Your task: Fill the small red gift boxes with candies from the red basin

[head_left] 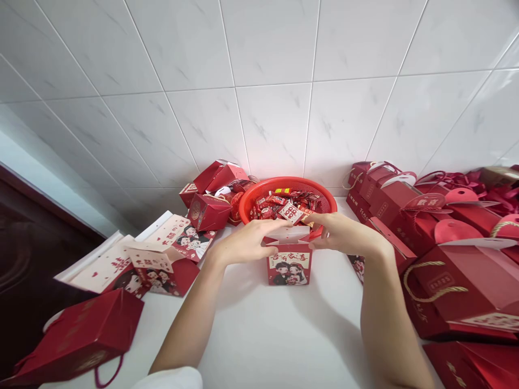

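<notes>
A small red and cream candy box [289, 267] with a cartoon couple on its front stands upright on the white table. Its pale top flaps [290, 235] are raised. My left hand [251, 241] grips the box's upper left edge, thumb at the front corner and fingers stretched across the top. At the upper right edge, my right hand [344, 233] has its thumb against the side and its fingers curved over the flaps. Just behind the box sits a red plastic basket [248, 202] holding wrapped candies [291, 212]. The box's inside is hidden from view.
Several red gift boxes with rope handles [441, 283] crowd the right side. On the left lie cream and red boxes [162, 267] and a dark red box [87, 329]. More red boxes [208, 210] lean beside the basket. A tiled wall [271, 119] rises behind the table [284, 340].
</notes>
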The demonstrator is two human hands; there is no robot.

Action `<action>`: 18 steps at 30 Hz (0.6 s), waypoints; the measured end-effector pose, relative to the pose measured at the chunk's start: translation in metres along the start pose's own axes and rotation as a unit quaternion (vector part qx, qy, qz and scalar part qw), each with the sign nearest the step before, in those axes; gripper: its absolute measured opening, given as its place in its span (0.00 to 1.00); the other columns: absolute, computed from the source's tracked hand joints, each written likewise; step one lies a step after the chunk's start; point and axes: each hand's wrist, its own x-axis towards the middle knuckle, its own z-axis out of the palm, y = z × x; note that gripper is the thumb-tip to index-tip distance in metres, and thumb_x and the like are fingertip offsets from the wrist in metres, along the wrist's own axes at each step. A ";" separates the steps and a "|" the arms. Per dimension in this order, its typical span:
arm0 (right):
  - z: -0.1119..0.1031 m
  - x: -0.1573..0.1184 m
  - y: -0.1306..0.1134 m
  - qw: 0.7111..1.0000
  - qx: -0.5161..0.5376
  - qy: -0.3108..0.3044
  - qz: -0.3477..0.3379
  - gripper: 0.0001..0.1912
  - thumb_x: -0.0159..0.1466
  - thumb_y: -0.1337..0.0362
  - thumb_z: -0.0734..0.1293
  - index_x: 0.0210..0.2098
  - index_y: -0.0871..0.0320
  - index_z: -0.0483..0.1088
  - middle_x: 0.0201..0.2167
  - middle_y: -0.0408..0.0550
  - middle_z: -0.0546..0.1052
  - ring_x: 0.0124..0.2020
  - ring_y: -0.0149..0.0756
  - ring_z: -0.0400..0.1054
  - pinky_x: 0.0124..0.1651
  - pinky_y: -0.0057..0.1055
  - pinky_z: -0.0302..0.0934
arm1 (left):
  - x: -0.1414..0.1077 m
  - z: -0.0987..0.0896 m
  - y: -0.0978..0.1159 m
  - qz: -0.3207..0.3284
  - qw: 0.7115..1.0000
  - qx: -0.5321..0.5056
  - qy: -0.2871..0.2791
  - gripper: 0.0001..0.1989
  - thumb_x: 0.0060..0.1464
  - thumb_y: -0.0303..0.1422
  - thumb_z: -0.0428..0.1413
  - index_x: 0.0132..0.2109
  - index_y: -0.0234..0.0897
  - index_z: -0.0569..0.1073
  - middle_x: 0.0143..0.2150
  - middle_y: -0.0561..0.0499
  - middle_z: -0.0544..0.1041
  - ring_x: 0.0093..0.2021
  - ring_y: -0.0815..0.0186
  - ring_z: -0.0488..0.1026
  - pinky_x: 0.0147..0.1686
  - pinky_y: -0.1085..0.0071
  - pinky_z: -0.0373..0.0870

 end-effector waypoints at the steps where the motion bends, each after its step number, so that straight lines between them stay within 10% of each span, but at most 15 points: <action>1: 0.001 0.003 0.000 1.000 -0.003 -0.007 -0.003 0.13 0.62 0.69 0.66 0.46 0.55 0.72 0.41 0.47 0.78 0.38 0.37 0.71 0.35 0.28 0.59 | 0.001 0.000 -0.002 0.000 1.000 -0.004 0.006 0.31 0.54 0.28 0.57 0.65 0.45 0.66 0.64 0.49 0.73 0.60 0.55 0.72 0.56 0.63 0.70; 13: 0.005 0.014 0.004 0.998 -0.022 -0.008 -0.065 0.06 0.64 0.63 0.67 0.32 0.59 0.70 0.29 0.43 0.73 0.28 0.31 0.63 0.30 0.28 0.52 | 0.014 0.003 -0.028 0.047 0.985 -0.157 0.060 0.11 0.54 0.31 0.57 0.46 0.38 0.72 0.46 0.48 0.78 0.47 0.59 0.75 0.44 0.66 0.73; 18: -0.001 0.007 0.003 0.978 0.128 0.071 -0.147 0.18 0.67 0.50 0.65 0.42 0.59 0.74 0.35 0.47 0.78 0.32 0.34 0.69 0.33 0.29 0.61 | 0.017 0.007 -0.031 0.046 0.901 -0.366 0.227 0.16 0.52 0.37 0.64 0.46 0.39 0.70 0.44 0.49 0.78 0.39 0.63 0.77 0.37 0.69 0.75</action>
